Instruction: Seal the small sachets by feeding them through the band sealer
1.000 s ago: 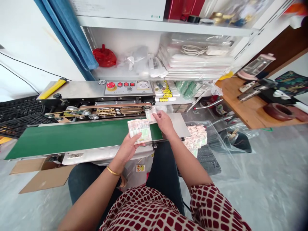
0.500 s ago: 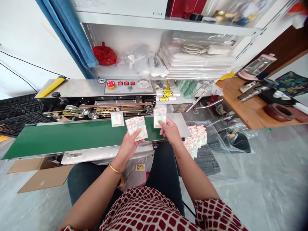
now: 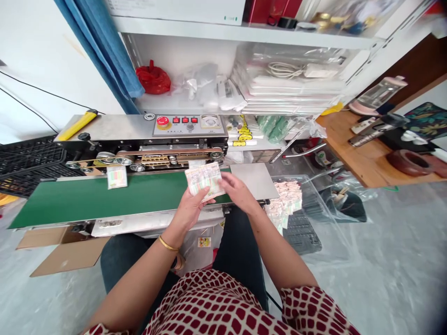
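My left hand (image 3: 194, 204) is closed around a small stack of flat printed packets (image 3: 202, 179), with its thumb on top. My right hand (image 3: 238, 190) pinches the right edge of that stack; its fingertips are partly hidden. Behind the stack, part of another packet (image 3: 196, 163) shows at the rollers of a band sealing machine (image 3: 167, 142). Farther left, a single packet (image 3: 117, 177) stands at the back of the machine's green conveyor belt (image 3: 77, 200), below the metal wheels.
A control panel with a red stop button (image 3: 162, 122) sits on the machine. To the right, a clear plastic bin (image 3: 335, 232) holds many packets. A wooden table (image 3: 331, 135) stands beyond. Shelves (image 3: 244, 35) rise behind, and a cardboard box (image 3: 66, 256) lies below the belt.
The packet on the belt has moved left. The packet that was in my right hand is now at the machine's rollers, and my right hand has come left to the stack in my left.
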Motion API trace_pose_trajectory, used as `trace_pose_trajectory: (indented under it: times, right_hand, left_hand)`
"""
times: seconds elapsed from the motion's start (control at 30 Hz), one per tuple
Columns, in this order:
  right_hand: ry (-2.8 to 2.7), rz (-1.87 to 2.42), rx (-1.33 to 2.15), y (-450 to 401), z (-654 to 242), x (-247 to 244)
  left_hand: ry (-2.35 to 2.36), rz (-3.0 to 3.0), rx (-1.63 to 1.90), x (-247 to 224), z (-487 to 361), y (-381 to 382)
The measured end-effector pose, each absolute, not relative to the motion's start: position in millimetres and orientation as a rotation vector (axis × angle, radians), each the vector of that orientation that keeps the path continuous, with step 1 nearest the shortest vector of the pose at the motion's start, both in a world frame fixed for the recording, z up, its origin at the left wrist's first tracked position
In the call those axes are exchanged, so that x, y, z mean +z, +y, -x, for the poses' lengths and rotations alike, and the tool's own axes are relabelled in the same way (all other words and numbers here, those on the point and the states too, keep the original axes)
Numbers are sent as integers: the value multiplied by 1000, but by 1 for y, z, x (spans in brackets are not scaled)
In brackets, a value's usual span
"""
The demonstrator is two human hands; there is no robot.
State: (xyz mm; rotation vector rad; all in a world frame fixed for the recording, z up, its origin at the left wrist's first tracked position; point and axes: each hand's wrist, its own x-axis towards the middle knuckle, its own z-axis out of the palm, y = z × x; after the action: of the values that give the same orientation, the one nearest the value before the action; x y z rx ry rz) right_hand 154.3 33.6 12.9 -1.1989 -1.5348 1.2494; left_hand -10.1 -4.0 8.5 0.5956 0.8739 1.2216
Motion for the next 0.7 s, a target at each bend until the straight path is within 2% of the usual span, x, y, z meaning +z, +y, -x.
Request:
trace_pose_trajectory:
  times: [0.1,0.23,0.37,0.53,0.57,0.7]
  right_hand:
    - [-1425,1157,1398,28,-160,7]
    - [-1136,1411,1278,50,-182,-2]
    - [-1240,1502,1241,80,-187,-4]
    - [-1513,1617,734,78,-171,3]
    - [-1500,1587,722,71,-168,4]
    - [-1456,1243,1285,41,-155,5]
  left_hand:
    - [897,-595,1214,8,7,-3]
    - [929,-538,1200,8,7,-5]
    - [1002,-534,1214,7,10,-4]
    - [996,-504,1272,7,13,-2]
    - [974,-505,1273,7,13,-1]
    - [938,-591,1262,7,8,1]
